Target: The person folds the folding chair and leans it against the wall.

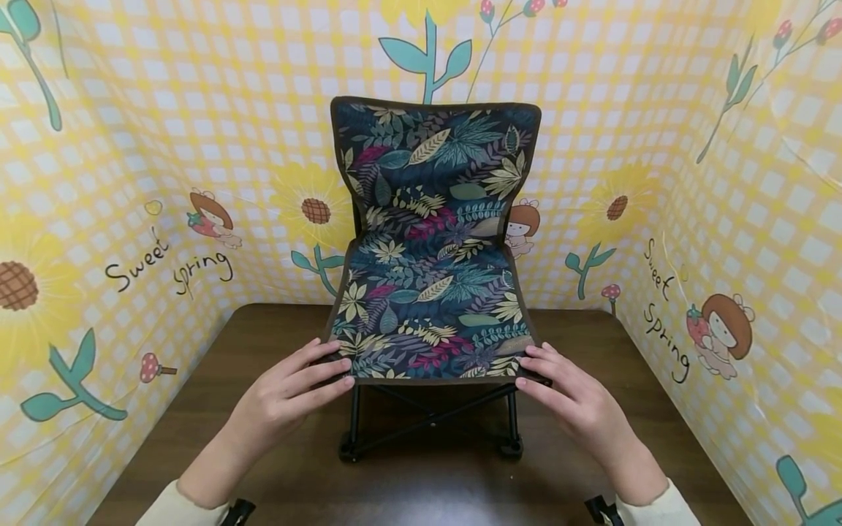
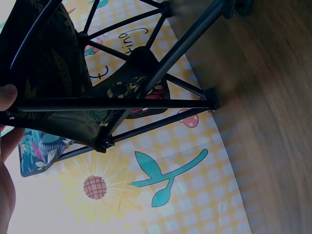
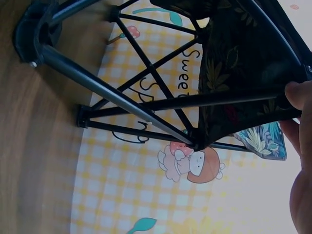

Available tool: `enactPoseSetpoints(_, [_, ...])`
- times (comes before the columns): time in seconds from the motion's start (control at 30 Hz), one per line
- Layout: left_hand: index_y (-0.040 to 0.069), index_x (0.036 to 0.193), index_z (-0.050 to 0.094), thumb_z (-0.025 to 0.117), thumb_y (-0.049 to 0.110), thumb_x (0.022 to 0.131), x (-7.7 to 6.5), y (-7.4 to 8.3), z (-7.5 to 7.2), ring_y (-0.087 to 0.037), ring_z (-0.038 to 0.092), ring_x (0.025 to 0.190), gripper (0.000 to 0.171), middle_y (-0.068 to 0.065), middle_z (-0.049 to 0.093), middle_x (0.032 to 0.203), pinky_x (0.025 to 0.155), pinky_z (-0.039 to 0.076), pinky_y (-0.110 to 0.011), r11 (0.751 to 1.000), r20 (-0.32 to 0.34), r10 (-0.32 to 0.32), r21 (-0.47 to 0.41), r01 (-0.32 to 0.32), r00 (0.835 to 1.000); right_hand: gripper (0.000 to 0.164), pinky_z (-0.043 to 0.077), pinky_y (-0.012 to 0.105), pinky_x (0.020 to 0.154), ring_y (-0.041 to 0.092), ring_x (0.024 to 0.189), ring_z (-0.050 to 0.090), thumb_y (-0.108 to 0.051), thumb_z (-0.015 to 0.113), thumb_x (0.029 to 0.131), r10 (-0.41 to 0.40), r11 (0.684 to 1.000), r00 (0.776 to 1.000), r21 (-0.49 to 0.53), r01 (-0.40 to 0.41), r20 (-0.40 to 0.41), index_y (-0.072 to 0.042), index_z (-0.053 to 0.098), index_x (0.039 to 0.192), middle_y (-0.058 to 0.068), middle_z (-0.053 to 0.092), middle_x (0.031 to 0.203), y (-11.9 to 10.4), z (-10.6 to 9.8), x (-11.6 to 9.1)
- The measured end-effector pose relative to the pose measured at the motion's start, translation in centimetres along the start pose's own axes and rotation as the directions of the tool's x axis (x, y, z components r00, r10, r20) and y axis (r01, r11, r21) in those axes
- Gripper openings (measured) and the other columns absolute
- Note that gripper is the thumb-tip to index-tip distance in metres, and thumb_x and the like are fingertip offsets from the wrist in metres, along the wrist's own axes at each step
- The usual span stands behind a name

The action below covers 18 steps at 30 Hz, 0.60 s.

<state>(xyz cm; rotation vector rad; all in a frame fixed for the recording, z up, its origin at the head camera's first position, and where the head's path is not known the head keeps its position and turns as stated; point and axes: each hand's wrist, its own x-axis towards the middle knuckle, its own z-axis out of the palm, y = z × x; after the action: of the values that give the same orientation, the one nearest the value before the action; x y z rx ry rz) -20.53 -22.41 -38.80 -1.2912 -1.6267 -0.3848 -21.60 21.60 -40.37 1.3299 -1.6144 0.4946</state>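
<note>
A small folding chair (image 1: 434, 285) stands unfolded on the brown table, its dark fabric printed with colourful leaves. My left hand (image 1: 279, 394) grips the seat's front left corner, fingers lying over the fabric. Matching it, my right hand (image 1: 582, 402) holds the front right corner. In the left wrist view the left thumb (image 2: 7, 97) touches the underside near the end of a black tube (image 2: 122, 104). Likewise, the right thumb (image 3: 296, 95) presses by the frame tube (image 3: 214, 99) in the right wrist view. Crossed black legs (image 1: 432, 424) show below the seat.
Yellow checked cloth walls (image 1: 263, 95) with flowers and cartoon figures enclose the table (image 1: 276, 467) at the back and both sides. The chair's backrest (image 1: 434, 168) rises near the rear wall. Black wrist straps (image 1: 238, 513) sit by the cream sleeves (image 1: 180, 508).
</note>
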Motion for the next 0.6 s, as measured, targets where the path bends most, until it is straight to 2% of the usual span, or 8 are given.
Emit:
enactPoseSetpoints(0.23, [0.007,0.115,0.078,0.052,0.006,0.107,0.22,-0.05,-0.1,-0.042,0.072,0.1,0.028,-0.014,0.076,0.114,0.1,0.055,-0.05,0.998,0.024,0.021,0.052,-0.022,0.999,0.028,0.047,0.05,0.111,0.047,0.106,0.068,-0.004,0.049,0.108,-0.018,1.0,0.998,0.003,0.018,0.054,0.001,0.075,0.116,0.028,0.07,0.115,0.19,-0.56,0.3])
enactPoseSetpoints(0.6, [0.006,0.116,0.078,0.05,0.004,0.107,0.43,0.06,-0.17,-0.041,0.071,0.102,0.029,-0.016,0.075,0.115,0.094,0.058,-0.052,0.997,0.034,0.034,0.069,-0.036,0.999,0.028,0.045,0.05,0.113,0.046,0.108,0.067,-0.004,0.047,0.108,-0.039,0.999,0.996,-0.016,0.04,0.082,0.001,0.072,0.12,0.027,0.069,0.119,0.43,-0.56,0.17])
